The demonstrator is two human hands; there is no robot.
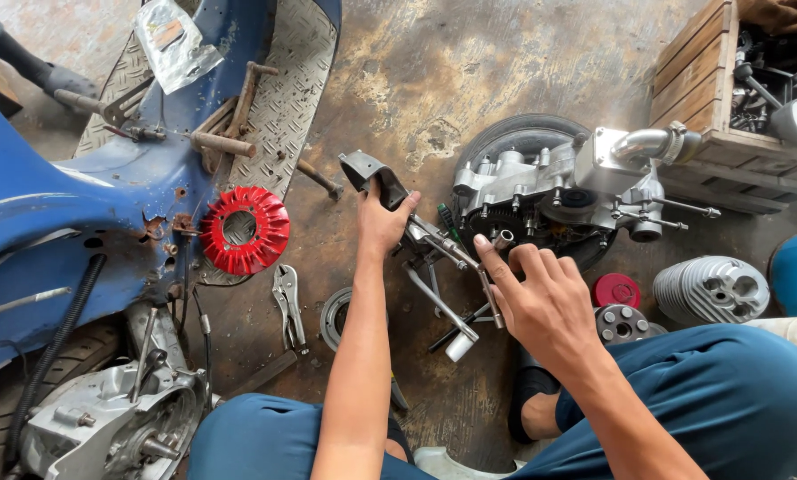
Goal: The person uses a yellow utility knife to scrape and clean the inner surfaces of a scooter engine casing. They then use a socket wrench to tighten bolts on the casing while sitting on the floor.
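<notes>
My left hand (382,222) grips a dark grey metal bracket (374,174) and holds it up over the stained floor. My right hand (541,298) reaches toward the silver engine block (554,191), its index finger and thumb at a small silver socket (502,238) on a thin tool shaft. Under both hands lies a pile of wrenches and metal rods (443,284). The engine sits against a black tyre (523,133). My knees in blue trousers fill the bottom of the view.
A blue scooter body (79,187) with a red fan wheel (244,230) lies at left, locking pliers (289,307) beside it. A finned cylinder (711,289), a red cap (616,290) and a wooden crate (709,80) of parts are at right. Another engine (114,418) sits bottom left.
</notes>
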